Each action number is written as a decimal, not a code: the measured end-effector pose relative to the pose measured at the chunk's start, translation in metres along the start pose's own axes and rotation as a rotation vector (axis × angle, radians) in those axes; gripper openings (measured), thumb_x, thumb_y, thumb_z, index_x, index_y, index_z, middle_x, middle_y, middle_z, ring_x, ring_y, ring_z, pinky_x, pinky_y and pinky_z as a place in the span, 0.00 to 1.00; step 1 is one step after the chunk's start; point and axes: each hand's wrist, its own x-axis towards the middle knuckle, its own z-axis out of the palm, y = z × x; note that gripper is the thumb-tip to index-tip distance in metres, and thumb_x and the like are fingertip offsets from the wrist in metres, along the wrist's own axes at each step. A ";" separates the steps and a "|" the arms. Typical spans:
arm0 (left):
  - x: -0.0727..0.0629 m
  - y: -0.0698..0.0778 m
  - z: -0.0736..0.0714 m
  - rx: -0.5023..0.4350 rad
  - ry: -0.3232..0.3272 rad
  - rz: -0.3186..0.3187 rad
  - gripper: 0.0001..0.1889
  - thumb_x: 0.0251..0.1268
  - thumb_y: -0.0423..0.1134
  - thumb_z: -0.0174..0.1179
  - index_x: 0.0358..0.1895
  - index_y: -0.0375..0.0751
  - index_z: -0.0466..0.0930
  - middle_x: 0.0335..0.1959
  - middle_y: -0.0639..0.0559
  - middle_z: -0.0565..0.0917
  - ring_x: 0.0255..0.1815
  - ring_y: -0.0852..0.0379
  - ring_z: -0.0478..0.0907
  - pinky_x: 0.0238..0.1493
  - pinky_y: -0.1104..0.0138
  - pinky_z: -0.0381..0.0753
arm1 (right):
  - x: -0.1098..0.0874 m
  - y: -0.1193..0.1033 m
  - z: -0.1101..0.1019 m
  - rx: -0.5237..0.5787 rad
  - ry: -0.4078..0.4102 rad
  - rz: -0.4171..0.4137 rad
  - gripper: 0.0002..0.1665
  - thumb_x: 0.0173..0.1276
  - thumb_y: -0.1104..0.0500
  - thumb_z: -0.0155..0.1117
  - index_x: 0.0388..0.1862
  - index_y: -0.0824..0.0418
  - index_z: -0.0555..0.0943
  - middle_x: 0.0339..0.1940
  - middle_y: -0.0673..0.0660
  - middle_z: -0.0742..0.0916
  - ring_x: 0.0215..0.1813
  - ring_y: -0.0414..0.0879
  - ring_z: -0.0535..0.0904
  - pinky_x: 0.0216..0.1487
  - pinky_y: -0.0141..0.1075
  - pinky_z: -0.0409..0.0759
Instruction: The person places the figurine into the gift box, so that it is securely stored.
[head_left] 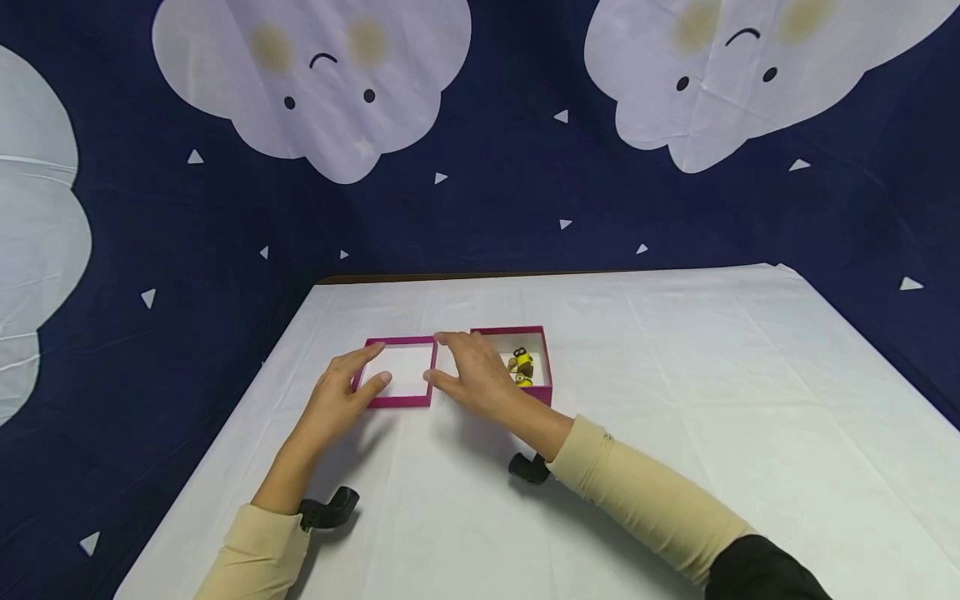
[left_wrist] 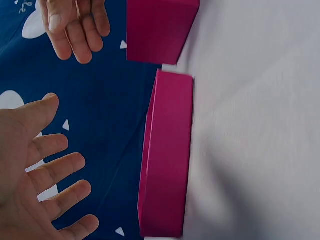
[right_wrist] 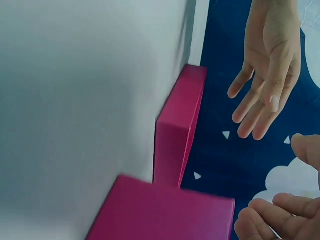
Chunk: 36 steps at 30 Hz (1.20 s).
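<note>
A shallow pink box lid (head_left: 400, 402) with a white inside lies on the white table, its hollow side up. Right of it stands a deeper pink box (head_left: 542, 395) holding small yellow toy figures (head_left: 523, 362). My left hand (head_left: 337, 396) hovers over the lid's left side, fingers spread and apart from it in the left wrist view. Between lid and box is my right hand (head_left: 480, 375), its fingers loosely bent and holding nothing. Its hand and wrist hide the box's left side in the head view.
A white cloth covers the table (head_left: 675, 400). Behind it hangs a dark blue curtain (head_left: 510, 225) with clouds and small triangles. A black wrist camera mount (head_left: 330, 508) sticks out below my left wrist, another (head_left: 528, 468) below my right.
</note>
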 end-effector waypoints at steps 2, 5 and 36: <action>-0.001 -0.003 -0.003 0.007 -0.003 -0.014 0.28 0.65 0.45 0.59 0.68 0.43 0.67 0.68 0.35 0.67 0.70 0.39 0.61 0.67 0.40 0.60 | 0.001 -0.004 0.004 0.013 -0.001 0.004 0.34 0.63 0.50 0.65 0.64 0.64 0.70 0.61 0.61 0.80 0.67 0.55 0.71 0.74 0.50 0.60; -0.002 -0.008 -0.006 0.014 -0.009 -0.036 0.29 0.66 0.46 0.58 0.68 0.43 0.66 0.69 0.36 0.67 0.70 0.38 0.60 0.66 0.39 0.61 | 0.001 -0.011 0.010 0.024 -0.001 0.021 0.35 0.62 0.50 0.65 0.65 0.64 0.69 0.62 0.61 0.79 0.65 0.55 0.72 0.71 0.49 0.64; -0.005 -0.059 -0.019 0.030 -0.156 -0.144 0.33 0.66 0.53 0.55 0.69 0.37 0.63 0.69 0.30 0.64 0.71 0.31 0.56 0.68 0.38 0.56 | 0.001 -0.017 0.057 0.022 -0.127 0.173 0.48 0.62 0.50 0.65 0.68 0.79 0.56 0.67 0.73 0.69 0.69 0.61 0.65 0.71 0.47 0.63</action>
